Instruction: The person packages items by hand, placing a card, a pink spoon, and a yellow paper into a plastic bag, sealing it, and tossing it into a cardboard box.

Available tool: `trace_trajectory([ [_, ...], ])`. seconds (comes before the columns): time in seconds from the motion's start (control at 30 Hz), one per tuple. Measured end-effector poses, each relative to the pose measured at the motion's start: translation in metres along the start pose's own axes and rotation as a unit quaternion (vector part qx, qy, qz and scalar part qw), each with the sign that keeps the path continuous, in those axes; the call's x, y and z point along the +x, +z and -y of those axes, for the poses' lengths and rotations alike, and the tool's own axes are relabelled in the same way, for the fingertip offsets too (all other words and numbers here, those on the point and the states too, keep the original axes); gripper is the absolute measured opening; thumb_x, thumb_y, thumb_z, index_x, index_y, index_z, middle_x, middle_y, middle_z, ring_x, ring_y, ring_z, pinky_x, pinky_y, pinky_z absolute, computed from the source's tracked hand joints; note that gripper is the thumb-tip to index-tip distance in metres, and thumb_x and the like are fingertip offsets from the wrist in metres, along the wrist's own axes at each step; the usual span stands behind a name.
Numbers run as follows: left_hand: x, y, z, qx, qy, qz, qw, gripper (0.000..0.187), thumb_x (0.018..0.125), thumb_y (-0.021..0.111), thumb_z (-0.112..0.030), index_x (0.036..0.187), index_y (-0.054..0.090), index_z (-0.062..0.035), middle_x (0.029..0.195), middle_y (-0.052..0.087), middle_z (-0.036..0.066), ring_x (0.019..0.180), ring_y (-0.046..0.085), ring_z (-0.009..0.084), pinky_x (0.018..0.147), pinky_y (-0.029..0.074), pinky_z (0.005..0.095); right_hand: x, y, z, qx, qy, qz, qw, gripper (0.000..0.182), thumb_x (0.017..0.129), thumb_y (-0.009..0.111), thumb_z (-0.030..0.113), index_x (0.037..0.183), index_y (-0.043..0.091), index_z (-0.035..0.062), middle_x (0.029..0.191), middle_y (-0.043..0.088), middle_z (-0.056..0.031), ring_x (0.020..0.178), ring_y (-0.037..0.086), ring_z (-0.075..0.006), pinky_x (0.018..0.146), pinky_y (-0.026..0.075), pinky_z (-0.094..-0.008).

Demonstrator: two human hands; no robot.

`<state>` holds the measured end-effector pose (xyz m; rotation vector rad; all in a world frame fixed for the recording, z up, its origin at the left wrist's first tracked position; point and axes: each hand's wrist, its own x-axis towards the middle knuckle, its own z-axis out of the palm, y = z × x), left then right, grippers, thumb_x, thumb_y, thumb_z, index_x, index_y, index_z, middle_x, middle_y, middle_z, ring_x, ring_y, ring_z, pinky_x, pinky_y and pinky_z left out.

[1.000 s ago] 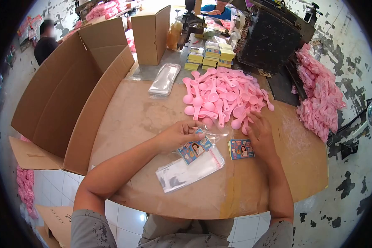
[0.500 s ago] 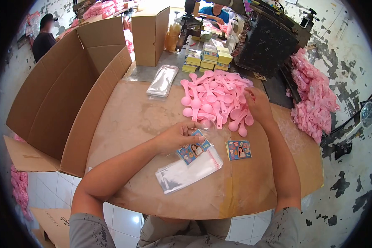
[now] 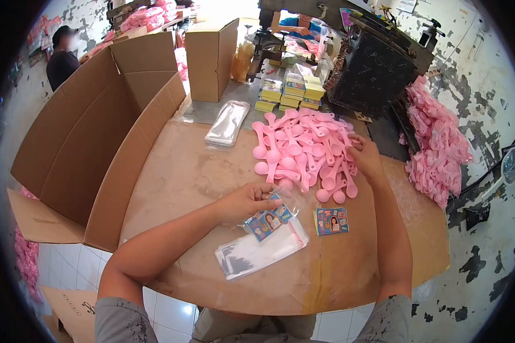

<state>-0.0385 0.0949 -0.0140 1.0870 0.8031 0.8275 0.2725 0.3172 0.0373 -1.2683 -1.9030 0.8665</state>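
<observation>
My left hand (image 3: pixel 247 202) is closed, pinching a clear plastic bag with a blue printed card (image 3: pixel 267 224) showing in it. Below it lies a stack of clear bags (image 3: pixel 263 250) on the cardboard-covered table. My right hand (image 3: pixel 367 158) is at the right edge of a heap of pink spoons (image 3: pixel 303 150), its fingers curled together around what looks like a spoon handle, partly hidden. Between my forearms, right of the bags, sits a small stack of blue printed cards (image 3: pixel 332 222).
A large open cardboard box (image 3: pixel 91 137) stands at left, with a taller carton (image 3: pixel 213 63) behind. Another bag stack (image 3: pixel 228 123) and bundled cards (image 3: pixel 292 90) lie farther back. A black machine (image 3: pixel 372 71) and pink bagged items (image 3: pixel 438 143) are at right. Two other people are beyond.
The view has tilted, so everything sits lower. My right hand has shifted slightly right, and spoons at the heap's near right edge have moved. My left hand keeps its grip on the bag.
</observation>
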Motion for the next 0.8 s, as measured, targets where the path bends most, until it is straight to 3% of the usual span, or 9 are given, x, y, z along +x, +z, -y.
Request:
trace_trajectory([
  [0.13, -0.001, 0.001, 0.0, -0.018, 0.039, 0.029, 0.999, 0.035, 0.105, 0.063, -0.015, 0.138, 0.058, -0.0051, 0.109, 0.074, 0.003, 0.095, 0.07, 0.0075, 0.08, 0.056, 0.0261, -0.015, -0.015, -0.005, -0.044, -0.048, 0.033, 0.997, 0.044, 0.09, 0.068, 0.006, 0.132, 0.063, -0.0041, 0.105, 0.075, -0.0112, 0.088, 0.069, -0.0134, 0.074, 0.053, -0.0268],
  [0.23, -0.002, 0.005, -0.002, -0.017, 0.039, 0.016, 0.999, 0.035, 0.105, 0.062, -0.015, 0.138, 0.057, -0.0049, 0.108, 0.074, 0.004, 0.093, 0.07, 0.0083, 0.079, 0.058, 0.027, -0.02, -0.02, -0.009, 0.03, -0.014, 0.038, 0.999, 0.04, 0.09, 0.068, 0.006, 0.128, 0.063, -0.0058, 0.109, 0.075, -0.0111, 0.098, 0.07, -0.0147, 0.079, 0.054, -0.0262],
  [0.33, -0.005, 0.007, -0.005, -0.031, 0.023, 0.01, 0.999, 0.035, 0.105, 0.063, -0.015, 0.138, 0.058, -0.0046, 0.108, 0.074, 0.003, 0.092, 0.069, 0.0071, 0.078, 0.057, 0.0263, -0.032, -0.017, 0.005, 0.09, -0.049, -0.024, 0.994, 0.034, 0.091, 0.066, 0.004, 0.124, 0.064, -0.0053, 0.108, 0.075, -0.0107, 0.098, 0.07, -0.014, 0.08, 0.054, -0.0262],
  [0.43, -0.005, 0.007, -0.008, -0.027, 0.025, 0.015, 0.999, 0.034, 0.105, 0.063, -0.014, 0.137, 0.058, -0.004, 0.109, 0.074, 0.003, 0.094, 0.069, 0.0069, 0.079, 0.056, 0.0259, -0.059, -0.007, 0.031, 0.16, -0.08, -0.011, 0.984, 0.029, 0.094, 0.065, 0.004, 0.122, 0.064, -0.0035, 0.107, 0.074, -0.01, 0.098, 0.069, -0.0124, 0.083, 0.053, -0.0265],
  [0.5, -0.004, 0.008, -0.005, -0.021, 0.03, 0.019, 0.999, 0.032, 0.104, 0.064, -0.013, 0.134, 0.058, -0.0033, 0.11, 0.074, 0.004, 0.097, 0.069, 0.0076, 0.083, 0.056, 0.026, -0.086, 0.004, 0.052, 0.12, -0.053, 0.065, 0.989, 0.033, 0.094, 0.066, 0.003, 0.126, 0.063, -0.0029, 0.106, 0.074, -0.0086, 0.099, 0.069, -0.0126, 0.085, 0.053, -0.0274],
  [0.53, -0.004, 0.009, -0.002, -0.016, 0.025, 0.016, 0.999, 0.032, 0.104, 0.065, -0.013, 0.134, 0.058, -0.003, 0.11, 0.074, 0.005, 0.098, 0.069, 0.0076, 0.083, 0.056, 0.026, -0.101, 0.014, 0.06, 0.101, -0.038, 0.103, 0.989, 0.034, 0.095, 0.067, 0.003, 0.128, 0.062, -0.0026, 0.105, 0.073, -0.008, 0.099, 0.069, -0.0127, 0.086, 0.053, -0.0278],
  [0.6, -0.004, 0.009, -0.001, 0.0, 0.017, 0.007, 1.0, 0.031, 0.104, 0.065, -0.012, 0.132, 0.058, -0.0025, 0.112, 0.074, 0.006, 0.099, 0.069, 0.0076, 0.085, 0.056, 0.0261, -0.126, 0.04, 0.07, 0.263, -0.004, 0.175, 0.949, 0.053, 0.09, 0.07, -0.002, 0.14, 0.053, -0.0014, 0.106, 0.071, -0.007, 0.1, 0.069, -0.0151, 0.088, 0.054, -0.0302],
  [0.73, -0.006, 0.018, -0.003, 0.016, 0.056, 0.018, 0.998, 0.037, 0.103, 0.066, -0.012, 0.137, 0.055, -0.0027, 0.115, 0.073, 0.006, 0.1, 0.069, 0.0078, 0.086, 0.056, 0.0253, -0.147, 0.068, 0.058, 0.313, -0.015, 0.213, 0.925, 0.082, 0.087, 0.07, -0.007, 0.157, 0.029, 0.0024, 0.113, 0.068, -0.0094, 0.102, 0.07, -0.0183, 0.091, 0.054, -0.0332],
  [0.8, -0.006, 0.019, 0.0, 0.022, 0.067, 0.022, 0.997, 0.035, 0.103, 0.066, -0.012, 0.135, 0.056, -0.0029, 0.118, 0.073, 0.008, 0.102, 0.069, 0.0087, 0.089, 0.056, 0.0252, -0.149, 0.068, 0.052, 0.324, -0.012, 0.222, 0.92, 0.085, 0.088, 0.072, -0.006, 0.159, 0.026, 0.0025, 0.118, 0.067, -0.0101, 0.11, 0.069, -0.0208, 0.095, 0.053, -0.0346],
])
